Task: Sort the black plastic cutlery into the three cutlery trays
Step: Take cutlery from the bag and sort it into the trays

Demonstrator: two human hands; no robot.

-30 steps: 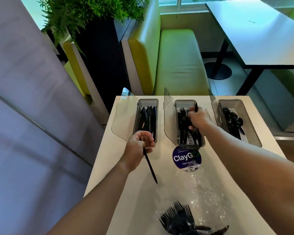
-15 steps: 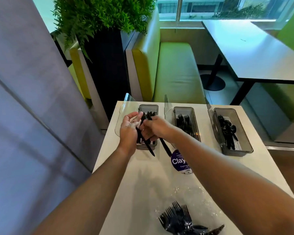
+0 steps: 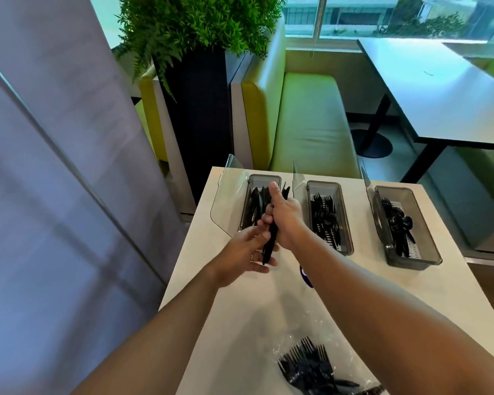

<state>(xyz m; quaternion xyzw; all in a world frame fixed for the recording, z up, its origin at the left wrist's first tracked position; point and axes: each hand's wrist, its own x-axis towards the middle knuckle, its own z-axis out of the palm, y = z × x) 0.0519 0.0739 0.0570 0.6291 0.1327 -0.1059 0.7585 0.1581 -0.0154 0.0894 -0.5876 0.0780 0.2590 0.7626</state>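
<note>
Head view: the right hand (image 3: 285, 218) grips a bundle of black knives (image 3: 271, 241) upright over the left tray (image 3: 264, 178), which holds more knives. The left hand (image 3: 243, 255) lies open just below, fingers seemingly brushing the handles. The middle tray (image 3: 322, 183) holds forks and the right tray (image 3: 411, 262) spoons. Loose forks (image 3: 308, 366) lie on clear wrap. The blue sticker (image 3: 305, 276) is mostly covered, its writing unreadable.

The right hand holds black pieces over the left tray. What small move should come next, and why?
Probably lower the right hand and release the held knives into the left tray: it already holds similar pieces, while the middle tray has forks and the right tray spoons.
</note>
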